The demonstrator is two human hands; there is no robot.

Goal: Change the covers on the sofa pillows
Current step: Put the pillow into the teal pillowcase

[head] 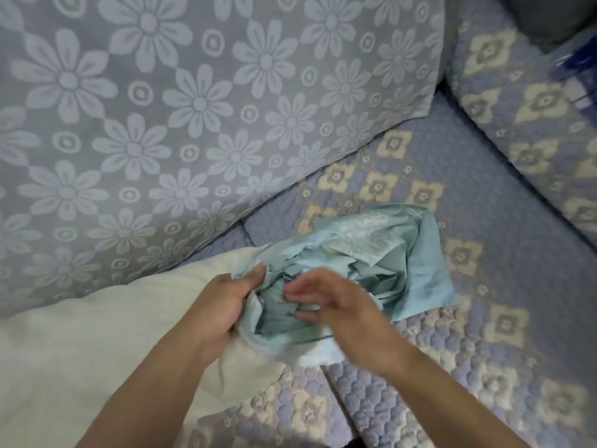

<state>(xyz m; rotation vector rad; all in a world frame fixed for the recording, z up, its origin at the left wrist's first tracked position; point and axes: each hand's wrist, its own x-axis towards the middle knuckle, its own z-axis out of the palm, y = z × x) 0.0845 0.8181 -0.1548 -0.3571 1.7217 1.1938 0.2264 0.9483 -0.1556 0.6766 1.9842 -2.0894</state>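
While a big grey-blue cushion with pale daisy flowers [193,101] leans along the back, the quilted lilac sofa cover with cream flower squares [484,286] spreads beneath everything. On it at the lower left lies a bare cream pillow [80,350], and at its end sits a bunched light teal pillow cover [387,253]. The left hand [223,305] grips the cover's edge against the pillow. The right hand [339,302], blurred, hovers at the cover's opening with fingers loosely curled, holding nothing that can be made out.

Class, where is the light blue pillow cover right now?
In the head view, the light blue pillow cover lies bunched on the quilted sofa seat, lower centre, right of the bare white pillow, gripped by the left hand.
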